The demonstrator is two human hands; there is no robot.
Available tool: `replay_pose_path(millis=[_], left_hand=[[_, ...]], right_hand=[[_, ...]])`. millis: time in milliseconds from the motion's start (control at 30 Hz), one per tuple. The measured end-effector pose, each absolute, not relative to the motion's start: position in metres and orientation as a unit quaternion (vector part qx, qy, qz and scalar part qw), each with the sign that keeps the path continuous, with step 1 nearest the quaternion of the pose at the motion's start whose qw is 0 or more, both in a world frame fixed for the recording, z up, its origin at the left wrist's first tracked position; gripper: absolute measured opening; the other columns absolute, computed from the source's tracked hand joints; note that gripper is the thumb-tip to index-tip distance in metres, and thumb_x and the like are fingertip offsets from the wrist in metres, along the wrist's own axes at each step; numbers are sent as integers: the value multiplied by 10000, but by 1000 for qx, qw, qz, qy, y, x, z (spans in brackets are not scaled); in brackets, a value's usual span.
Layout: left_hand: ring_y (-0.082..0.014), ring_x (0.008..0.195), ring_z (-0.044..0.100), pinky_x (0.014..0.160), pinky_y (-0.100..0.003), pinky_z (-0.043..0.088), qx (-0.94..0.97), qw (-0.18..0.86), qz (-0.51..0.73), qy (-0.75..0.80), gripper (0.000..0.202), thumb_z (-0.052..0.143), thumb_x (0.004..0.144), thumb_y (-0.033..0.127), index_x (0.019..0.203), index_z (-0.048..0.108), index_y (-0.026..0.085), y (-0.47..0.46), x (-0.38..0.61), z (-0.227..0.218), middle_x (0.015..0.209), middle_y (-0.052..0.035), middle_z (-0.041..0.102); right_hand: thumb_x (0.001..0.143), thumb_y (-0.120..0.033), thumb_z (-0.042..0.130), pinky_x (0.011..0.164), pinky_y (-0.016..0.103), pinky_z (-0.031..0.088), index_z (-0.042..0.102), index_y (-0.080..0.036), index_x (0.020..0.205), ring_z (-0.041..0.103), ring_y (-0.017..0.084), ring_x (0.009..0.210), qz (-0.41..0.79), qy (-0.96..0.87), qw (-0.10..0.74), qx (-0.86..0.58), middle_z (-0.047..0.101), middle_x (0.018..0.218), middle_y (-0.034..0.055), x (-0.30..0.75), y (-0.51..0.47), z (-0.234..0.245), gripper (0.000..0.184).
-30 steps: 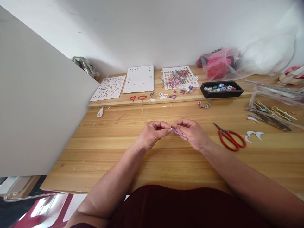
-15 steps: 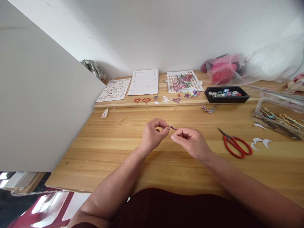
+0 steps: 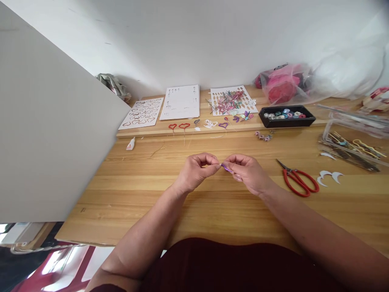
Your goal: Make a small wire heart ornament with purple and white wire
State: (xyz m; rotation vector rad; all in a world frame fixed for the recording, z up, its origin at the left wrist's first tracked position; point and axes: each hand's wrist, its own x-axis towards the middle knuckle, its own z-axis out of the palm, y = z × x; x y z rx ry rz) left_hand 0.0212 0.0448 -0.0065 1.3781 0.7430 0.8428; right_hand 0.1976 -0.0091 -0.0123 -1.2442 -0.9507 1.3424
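A small purple thread-wrapped strip (image 3: 226, 167) spans the short gap between my two hands over the middle of the table. My left hand (image 3: 200, 170) pinches its left end between thumb and forefinger. On the other side, my right hand (image 3: 246, 172) grips the strip with thumb and fingertips, and part of it is hidden behind them. The strip's exact shape is too small to make out. Red-handled scissors (image 3: 299, 180) lie to the right of my right hand, with several white crescent cutouts (image 3: 330, 176) beyond them.
Along the back ledge lie red heart shapes (image 3: 184, 126), a purple heart (image 3: 223, 125), paper sheets (image 3: 180, 103) and a black tray (image 3: 287, 121) of thread spools. A glue bottle (image 3: 131, 144) lies at left. A clear box (image 3: 354, 146) of hairpins stands at right.
My right hand has closed onto the purple strip, where before it was beside the strip's end. Both hands are now closer together. The view has shifted slightly.
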Motion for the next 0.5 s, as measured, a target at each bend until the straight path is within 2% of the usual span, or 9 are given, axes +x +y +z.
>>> replay_pose_path(millis=[100, 233, 333, 500], left_hand=[[-106, 759, 575, 755, -251, 448, 561, 636, 410, 335, 188, 798, 712, 295, 712, 687, 144, 46, 23, -9, 800, -19, 651], [-114, 763, 587, 769, -260, 455, 555, 607, 440, 361, 193, 785, 725, 310, 711, 682, 148, 45, 25, -9, 804, -25, 660], [-142, 811, 617, 768, -270, 465, 590, 531, 450, 409, 160, 767, 731, 288, 719, 689, 149, 45, 24, -7, 830, -45, 681], [-161, 827, 627, 609, -232, 427, 657, 458, 411, 436, 112, 728, 740, 265, 726, 704, 156, 46, 21, -6, 869, -60, 692]], right_hand=[[660, -341, 839, 423, 214, 172, 623, -175, 696, 307, 33, 411, 650, -319, 488, -487, 498, 530, -61, 194, -11, -14, 274], [650, -351, 847, 422, 212, 245, 584, -179, 667, 363, 45, 411, 682, -298, 460, -485, 523, 537, -51, 189, -15, -12, 315], [675, -386, 823, 426, 229, 276, 592, -178, 645, 379, 56, 418, 643, -356, 455, -503, 553, 555, -34, 186, -19, -10, 312], [790, -390, 732, 466, 256, 271, 645, -182, 693, 372, 81, 480, 488, -503, 461, -545, 528, 567, -31, 185, -25, 0, 246]])
